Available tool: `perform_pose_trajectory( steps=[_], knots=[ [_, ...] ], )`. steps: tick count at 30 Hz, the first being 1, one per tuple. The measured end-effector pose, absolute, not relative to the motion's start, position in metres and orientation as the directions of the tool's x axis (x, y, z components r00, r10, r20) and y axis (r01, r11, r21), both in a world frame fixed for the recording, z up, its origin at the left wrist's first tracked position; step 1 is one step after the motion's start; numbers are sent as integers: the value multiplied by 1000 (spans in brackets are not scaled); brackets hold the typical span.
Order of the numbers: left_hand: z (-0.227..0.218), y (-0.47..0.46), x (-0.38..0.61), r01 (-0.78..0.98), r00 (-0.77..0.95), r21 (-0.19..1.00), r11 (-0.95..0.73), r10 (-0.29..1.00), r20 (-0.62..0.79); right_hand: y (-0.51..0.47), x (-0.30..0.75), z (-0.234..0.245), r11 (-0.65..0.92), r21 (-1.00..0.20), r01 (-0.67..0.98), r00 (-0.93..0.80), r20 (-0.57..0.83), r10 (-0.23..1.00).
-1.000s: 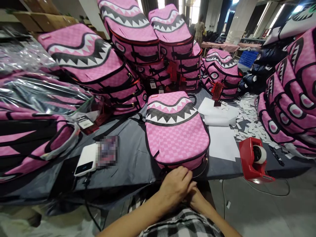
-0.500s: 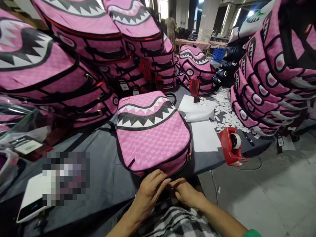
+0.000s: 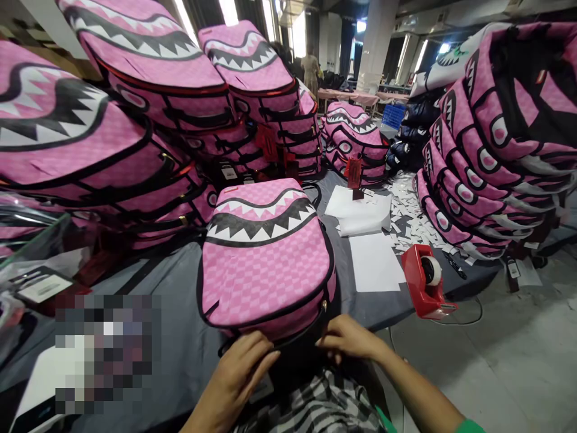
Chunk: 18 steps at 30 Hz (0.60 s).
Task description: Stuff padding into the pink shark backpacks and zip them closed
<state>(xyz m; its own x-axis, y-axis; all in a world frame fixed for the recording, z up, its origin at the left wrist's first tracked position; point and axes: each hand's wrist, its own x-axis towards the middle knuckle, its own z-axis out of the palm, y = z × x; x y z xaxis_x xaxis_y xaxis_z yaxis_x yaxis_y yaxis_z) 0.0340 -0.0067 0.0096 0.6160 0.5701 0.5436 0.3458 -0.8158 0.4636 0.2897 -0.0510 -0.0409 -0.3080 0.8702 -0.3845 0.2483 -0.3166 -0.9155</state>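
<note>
A pink checkered backpack (image 3: 265,276) with a black-and-white shark-mouth print lies face up before me. Its black trim runs along the near side, with a gold zipper pull at the right corner. My left hand (image 3: 243,367) is closed at the near left of the bag, fingers bent over its dark lower edge. To the right, my right hand (image 3: 351,340) pinches the dark fabric at the near corner. Black material of the bag spans the space between both hands; what exactly the fingertips grip is partly lost in shadow.
Stacked pink backpacks (image 3: 153,54) rise at the left, more backpacks (image 3: 478,162) at the right. White paper sheets (image 3: 376,264), a red tape dispenser (image 3: 424,282) and scattered white slips (image 3: 410,222) lie right. A white device (image 3: 42,382) sits near left. A person (image 3: 309,69) stands far back.
My hands have moved apart, the left one leftward and the right slightly rightward. The backpack has shifted a little left, baring more dark fabric at its near side. The view has tilted up.
</note>
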Motion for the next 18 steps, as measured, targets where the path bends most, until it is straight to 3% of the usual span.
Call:
perform_pose_trajectory(
  steps=[2, 4, 7, 11, 18],
  knots=[
    [-1, -11, 40, 390, 660, 297, -871, 490, 569, -43, 336, -36, -269, -894, 357, -73, -314, 947],
    [-11, -17, 54, 457, 672, 123, -881, 432, 602, -30, 376, -31, -184, -845, 502, 166, -114, 979],
    [-22, -24, 73, 519, 685, -18, -854, 404, 606, -6, 417, -29, -128, -725, 677, 317, 130, 940],
    [-34, -27, 77, 553, 667, -59, -831, 399, 629, 35, 453, -32, -152, -617, 773, 354, 220, 909],
    [-43, -24, 72, 537, 579, -16, -844, 355, 734, 160, 496, -26, -225, -411, 883, 368, 311, 876]
  ],
)
